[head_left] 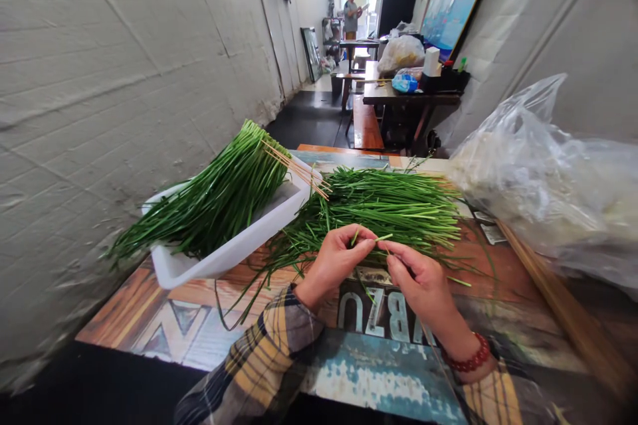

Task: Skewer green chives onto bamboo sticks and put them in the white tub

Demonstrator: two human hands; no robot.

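Note:
My left hand is closed in a pinch on a garlic chive, whose pale end sticks out past the fingertips. My right hand pinches a thin bamboo skewer, which slants down under the palm toward the wrist. The fingertips of both hands nearly meet at the chive's end. Just beyond them lies a loose heap of garlic chives on the table. To the left, a white plastic tray holds a thick layer of chives, with several bamboo skewers protruding at their cut ends.
A large clear plastic bag bulges at the table's right side, near a long wooden strip. A white wall stands close on the left. Farther back are another table, a bench and a standing person.

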